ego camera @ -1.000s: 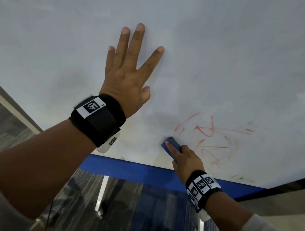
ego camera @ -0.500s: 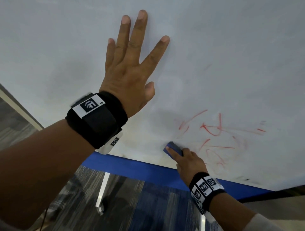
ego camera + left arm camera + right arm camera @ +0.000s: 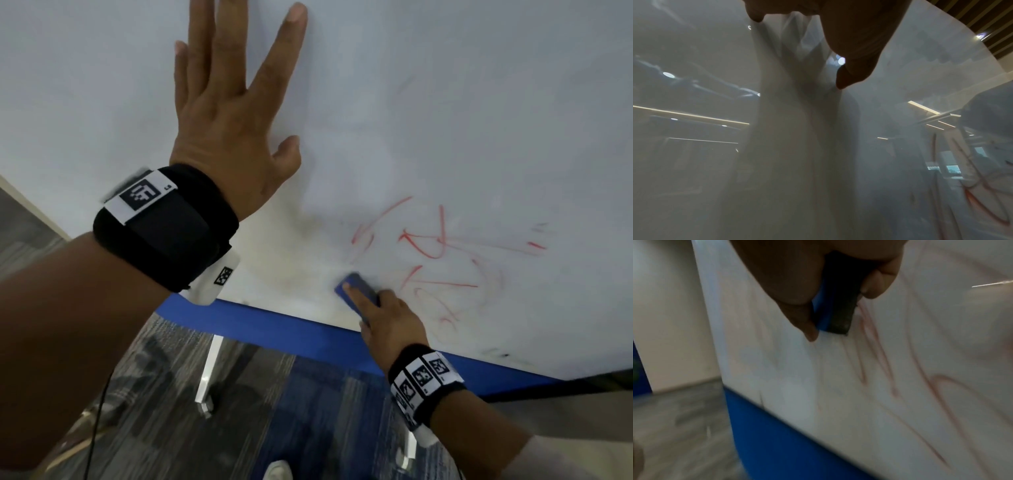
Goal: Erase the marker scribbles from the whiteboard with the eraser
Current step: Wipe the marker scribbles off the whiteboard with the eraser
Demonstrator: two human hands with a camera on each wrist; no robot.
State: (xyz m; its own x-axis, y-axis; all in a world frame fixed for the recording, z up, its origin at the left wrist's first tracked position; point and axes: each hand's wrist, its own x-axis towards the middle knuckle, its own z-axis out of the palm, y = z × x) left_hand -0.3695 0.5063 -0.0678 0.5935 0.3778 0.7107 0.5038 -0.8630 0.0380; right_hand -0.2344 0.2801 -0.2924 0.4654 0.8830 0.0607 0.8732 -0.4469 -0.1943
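The whiteboard (image 3: 445, 102) fills the head view, with red marker scribbles (image 3: 442, 260) low on its right part. My right hand (image 3: 383, 315) grips a blue eraser (image 3: 356, 286) and presses its dark felt against the board just left of the scribbles. In the right wrist view the eraser (image 3: 838, 308) sits between thumb and fingers, with smeared red scribbles (image 3: 875, 353) beside it. My left hand (image 3: 233, 113) lies flat on the board up and to the left, fingers spread and straight. The left wrist view shows its fingertips (image 3: 849, 76) touching the glossy board.
A blue strip (image 3: 274, 325) runs along the board's lower edge. Below it are grey and blue carpet (image 3: 291, 411), a white frame leg (image 3: 209, 370) and a thin black cable (image 3: 99, 411) at the lower left. Faint smudges mark the board left of the eraser.
The eraser has slid down, closer to the blue strip, still left of the scribbles. My left hand has stayed flat on the board and sits higher in the frame.
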